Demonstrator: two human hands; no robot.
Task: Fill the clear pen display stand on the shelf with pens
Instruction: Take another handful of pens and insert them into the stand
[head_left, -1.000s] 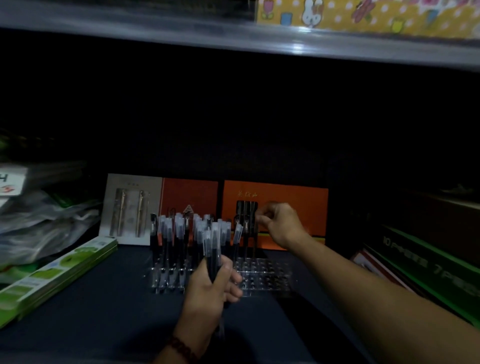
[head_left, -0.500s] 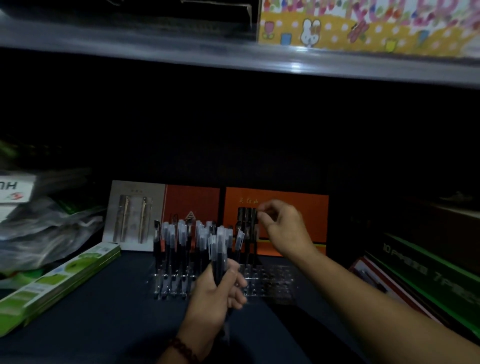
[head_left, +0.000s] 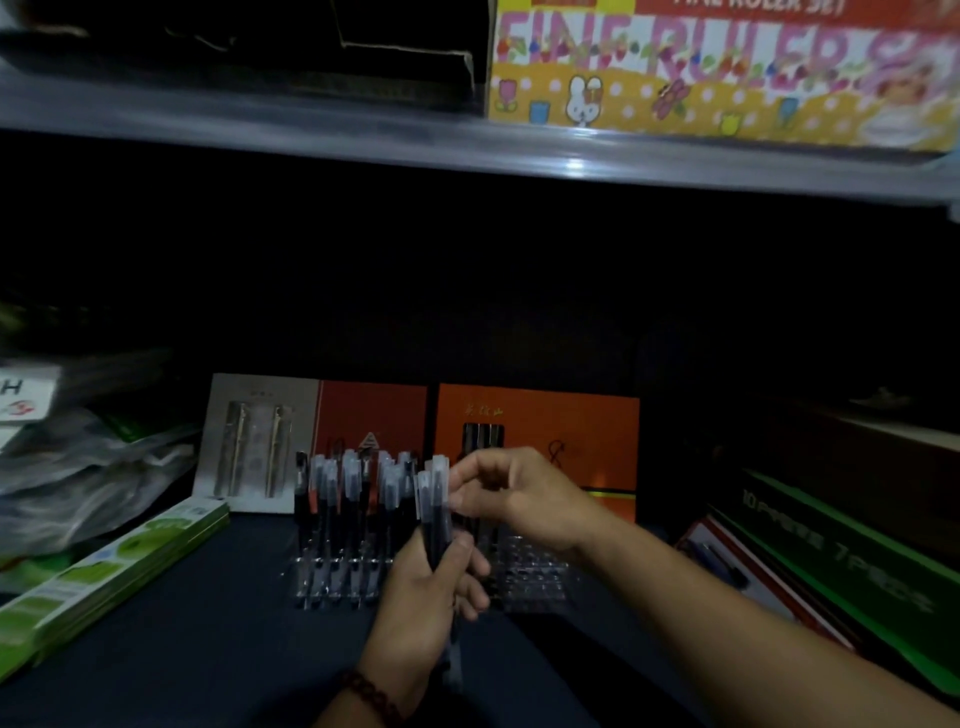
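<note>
A dim shop shelf (head_left: 208, 649) with a dark blue floor fills the view. Above it runs a second, pale shelf edge (head_left: 467, 140) carrying a bright ruler set box (head_left: 727, 78). Two orange boxes (head_left: 540, 431) and a grey pen card (head_left: 254, 441) lean against the black back wall. Green packs (head_left: 114, 571) lie at the left and a green box (head_left: 841, 561) at the right.

The clear pen stand (head_left: 530, 577) sits in the middle of the shelf, in front of the orange boxes. Its left half is filled with upright capped pens (head_left: 343, 499); the right half shows rows of bare holes.

The left hand (head_left: 421, 603), wearing a bead bracelet (head_left: 369, 696), is just in front of the stand. Its fingers are curled firmly round a bundle of pens (head_left: 434, 509) held upright. The right hand (head_left: 519, 493) reaches across from the right. Its fingers (head_left: 462, 475) are bent close together at the bundle's capped tops and seem to pinch one pen (head_left: 440, 470), though blur and low light leave this uncertain.

The pens look light, stiff and smooth, so probably slippery. A hold on the barrel just below the cap seems safest, since a cap alone might pull off. The stand also looks light and may slide if a pen is pushed in at a slant.
</note>
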